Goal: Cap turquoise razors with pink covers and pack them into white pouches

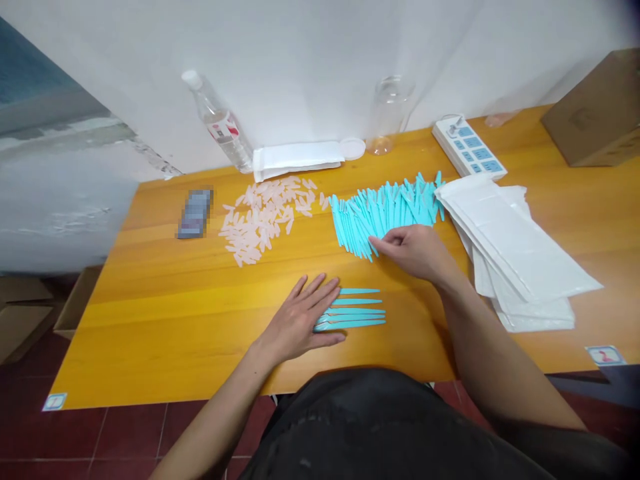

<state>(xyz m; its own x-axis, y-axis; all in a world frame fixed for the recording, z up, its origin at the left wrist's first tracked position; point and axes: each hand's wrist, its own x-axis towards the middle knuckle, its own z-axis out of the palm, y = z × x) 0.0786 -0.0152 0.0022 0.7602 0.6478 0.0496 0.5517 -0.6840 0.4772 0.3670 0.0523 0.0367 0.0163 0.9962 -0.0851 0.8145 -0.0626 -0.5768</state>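
Note:
My left hand (303, 319) lies flat and open on the wooden table (165, 313), its fingers resting on the ends of several turquoise plastic sticks (357, 311) laid side by side. My right hand (415, 250) reaches into the near edge of a large fanned pile of the same turquoise sticks (387, 208), fingertips pinched on one of them. A scatter of small pale pink caps (265, 217) lies to the left of that pile.
A stack of white pouches (515, 250) lies at the right. Along the wall stand a plastic water bottle (220, 123), a folded white bag (297, 159), a clear jar (387, 113) and a power strip (469, 148). A cardboard box (597, 117) sits far right, a phone (195, 213) at left.

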